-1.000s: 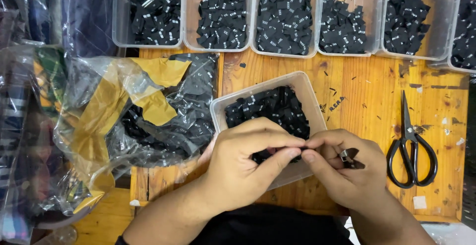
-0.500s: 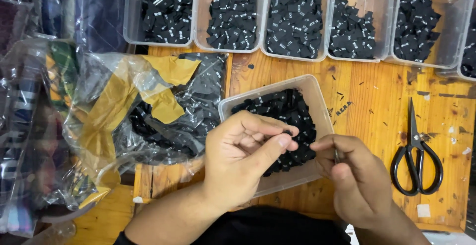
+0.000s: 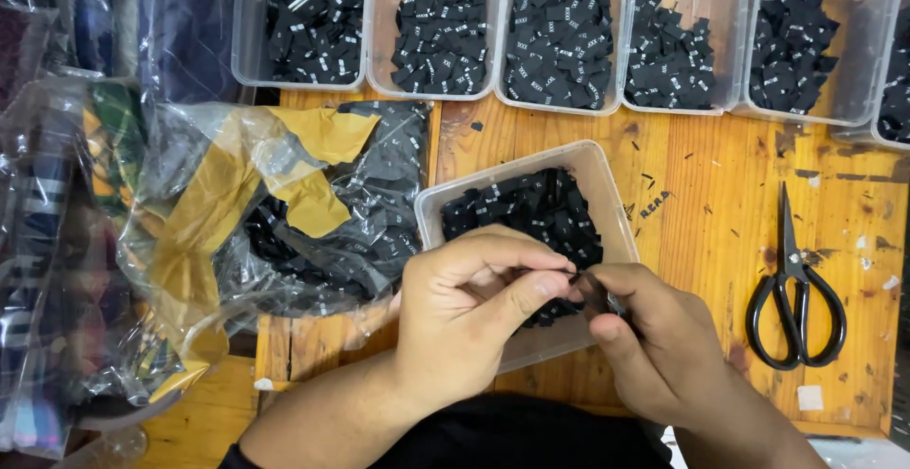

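A clear plastic tub full of small black woven labels sits on the wooden table in front of me. Both hands meet over its near edge. My left hand pinches one end of a small black label between thumb and forefinger. My right hand grips the other end of the same label, its fingers curled around it. Most of the label is hidden by my fingers.
Several clear tubs of black labels line the table's far edge. A crumpled clear plastic bag with yellow tape and more black labels lies to the left. Black scissors rest at the right. Scraps dot the wooden table.
My hands parted briefly half a second ago, then came together again over the tub's near edge, both pinching the label. The view shifted slightly.
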